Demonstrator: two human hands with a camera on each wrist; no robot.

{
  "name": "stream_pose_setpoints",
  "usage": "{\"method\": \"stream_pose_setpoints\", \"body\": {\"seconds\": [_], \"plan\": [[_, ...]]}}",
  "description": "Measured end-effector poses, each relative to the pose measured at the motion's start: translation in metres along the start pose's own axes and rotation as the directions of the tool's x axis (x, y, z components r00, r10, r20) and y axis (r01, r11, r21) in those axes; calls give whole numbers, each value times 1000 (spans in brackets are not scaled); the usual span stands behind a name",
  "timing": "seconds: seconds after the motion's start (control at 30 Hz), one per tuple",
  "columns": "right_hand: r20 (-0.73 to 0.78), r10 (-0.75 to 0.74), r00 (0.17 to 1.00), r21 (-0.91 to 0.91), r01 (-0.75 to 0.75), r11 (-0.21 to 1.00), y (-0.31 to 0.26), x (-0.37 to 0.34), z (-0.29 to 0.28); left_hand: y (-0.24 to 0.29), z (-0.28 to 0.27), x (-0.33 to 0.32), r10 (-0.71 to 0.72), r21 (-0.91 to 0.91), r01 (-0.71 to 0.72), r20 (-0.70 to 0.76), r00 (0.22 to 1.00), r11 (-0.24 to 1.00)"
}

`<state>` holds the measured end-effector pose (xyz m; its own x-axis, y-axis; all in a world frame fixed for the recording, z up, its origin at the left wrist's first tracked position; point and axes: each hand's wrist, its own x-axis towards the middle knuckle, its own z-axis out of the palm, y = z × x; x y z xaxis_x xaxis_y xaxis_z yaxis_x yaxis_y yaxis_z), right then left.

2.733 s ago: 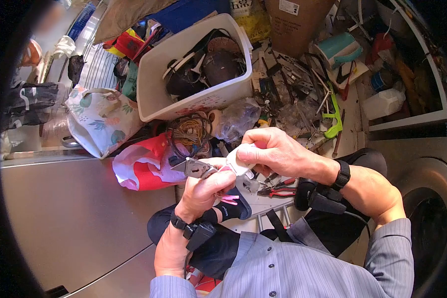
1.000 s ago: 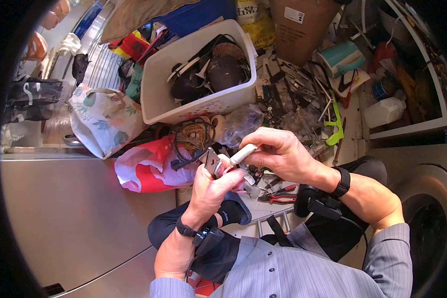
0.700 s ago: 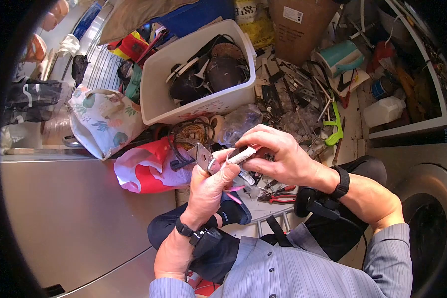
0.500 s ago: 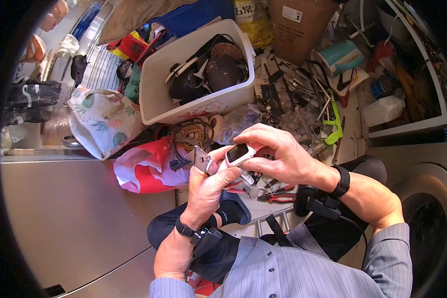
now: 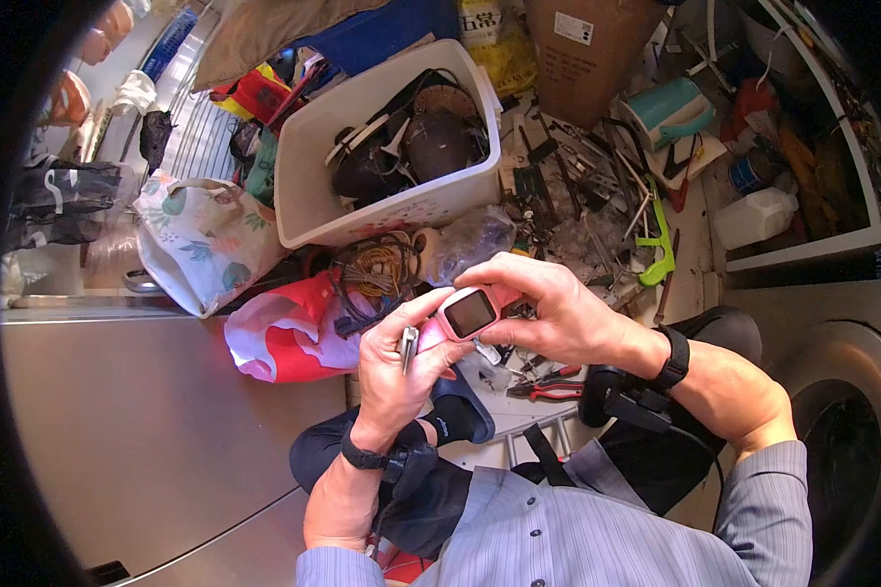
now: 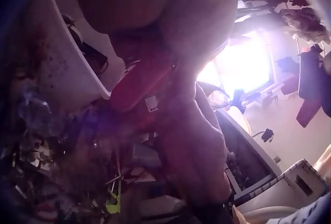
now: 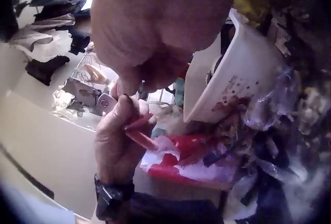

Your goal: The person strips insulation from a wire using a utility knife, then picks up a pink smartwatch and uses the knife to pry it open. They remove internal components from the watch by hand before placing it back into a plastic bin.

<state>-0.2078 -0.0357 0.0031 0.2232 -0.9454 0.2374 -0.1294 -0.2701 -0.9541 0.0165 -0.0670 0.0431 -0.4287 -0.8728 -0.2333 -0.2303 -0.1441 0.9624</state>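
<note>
In the head view a pink smartwatch [image 5: 469, 313], its dark square screen facing up, is held between both hands. The left hand [image 5: 394, 372] grips its pink strap and left side, with a small metal plate [image 5: 408, 348] also held in that hand. The right hand [image 5: 555, 311] pinches the watch's other side between thumb and fingers. In the right wrist view pink strap ends [image 7: 139, 137] stick out beside the left hand [image 7: 116, 144], and the metal plate [image 7: 105, 103] shows beyond it. The watch is hidden in the left wrist view.
Beyond the hands stands a white bin [image 5: 392, 210] holding dark items. Red-handled pliers [image 5: 548, 389] lie near the right knee. Metal parts and a green-framed tool [image 5: 662, 245] cover the floor at right. A red and white bag [image 5: 289, 333] and coiled cables [image 5: 380, 266] are at left.
The watch has turned from edge-on to screen up. The left hand has rolled, so the metal plate now shows edge-on. The right hand stays at the watch.
</note>
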Motion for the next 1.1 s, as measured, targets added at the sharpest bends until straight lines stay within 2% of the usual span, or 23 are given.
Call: {"method": "stream_pose_setpoints", "body": {"seconds": [0.13,0.17,0.2,0.27,0.3,0.37,0.43,0.47,0.5,0.53,0.6,0.63,0.67,0.7,0.73,0.77,0.83,0.87,0.9,1.03,1.1], "plan": [[51,81,995,-12,-81,997,0,-1,0,-8,-2,0,48,25,-48,20,999,999],[46,124,991,111,-128,986,2,-3,4,-8,-3,-2,48,21,-49,26,998,999],[39,172,984,223,-176,959,3,-6,4,-9,-4,-3,78,133,-83,41,996,988],[23,199,980,-2,-199,980,-2,-7,5,-14,0,-3,159,277,-177,86,983,944],[34,211,977,-109,-206,973,-5,-7,4,-16,3,-5,107,225,-123,80,991,966],[-9,149,989,-76,-150,986,0,-12,9,-7,11,-7,18,88,-26,95,995,996],[-36,139,990,-55,-141,988,-6,-17,7,0,14,-7,-60,64,53,119,991,997],[-38,90,995,-54,-92,994,-1,-19,8,2,10,-8,-123,30,120,155,980,992],[-39,38,998,-53,-40,998,-2,-19,7,2,7,-5,-70,83,55,188,980,995],[-47,38,998,-62,-41,997,-7,-22,6,3,9,-7,-84,68,74,160,984,995],[48,372,927,192,-374,907,-22,-26,3,13,17,-11,-114,15,113,129,985,993],[111,442,890,267,-455,850,-24,-27,1,19,19,-12,-129,-24,133,124,984,991],[128,408,904,334,-426,841,-22,-28,1,23,16,-11,-134,-34,141,152,979,989],[152,365,918,396,-395,829,-22,-28,0,14,16,-4,20,-31,-16,120,993,999],[162,349,923,464,-383,799,-23,-30,-2,15,14,-3,39,-106,-27,106,994,994],[122,348,929,427,-366,827,-37,-29,-4,23,17,-3,55,-178,-38,89,995,983],[152,327,933,532,-356,768,-39,-28,-6,33,22,-1,63,-325,-27,100,993,945],[154,316,936,633,-339,696,-42,-31,-9,23,22,12,198,-341,-162,74,977,926],[151,296,943,660,-319,680,-49,-32,-11,26,26,14,135,-411,-91,81,987,907],[62,331,942,620,-296,727,-70,-50,-20,37,36,16,162,-348,-124,83,983,929],[16,353,936,580,-296,759,-72,-62,-29,37,52,23,256,-245,-250,-9,967,937]]}}
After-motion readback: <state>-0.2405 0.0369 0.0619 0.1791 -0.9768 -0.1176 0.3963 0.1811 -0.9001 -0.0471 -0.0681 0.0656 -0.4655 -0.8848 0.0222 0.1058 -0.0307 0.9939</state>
